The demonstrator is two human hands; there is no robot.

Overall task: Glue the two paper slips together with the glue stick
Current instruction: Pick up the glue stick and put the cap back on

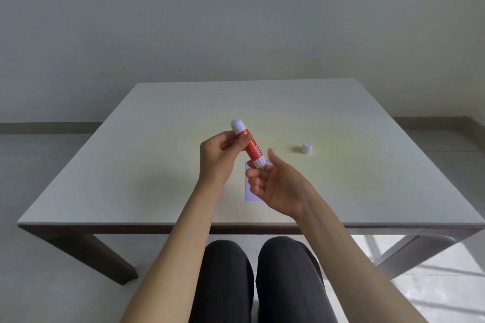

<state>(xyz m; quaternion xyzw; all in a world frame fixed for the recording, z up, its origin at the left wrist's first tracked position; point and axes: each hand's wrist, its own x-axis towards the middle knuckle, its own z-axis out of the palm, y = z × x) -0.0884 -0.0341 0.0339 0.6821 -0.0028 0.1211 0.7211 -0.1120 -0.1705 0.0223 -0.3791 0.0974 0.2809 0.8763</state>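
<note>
My left hand [219, 157] grips a red glue stick [252, 149] with white ends around its upper half and holds it tilted above the table. Its lower white end sits between the thumb and curled fingers of my right hand [278, 186]. The forefinger touches that end, while the thumb is blurred and stands slightly apart from it. The stick's white cap [307, 147] stands alone on the table to the right. A white paper slip [249, 193] lies flat below my hands, partly hidden by my right hand. I cannot make out a second slip.
The pale square table [157, 165] stands in front of a plain wall, with its front edge just ahead of my knees [262, 270]. Dark slanted legs show under both front corners.
</note>
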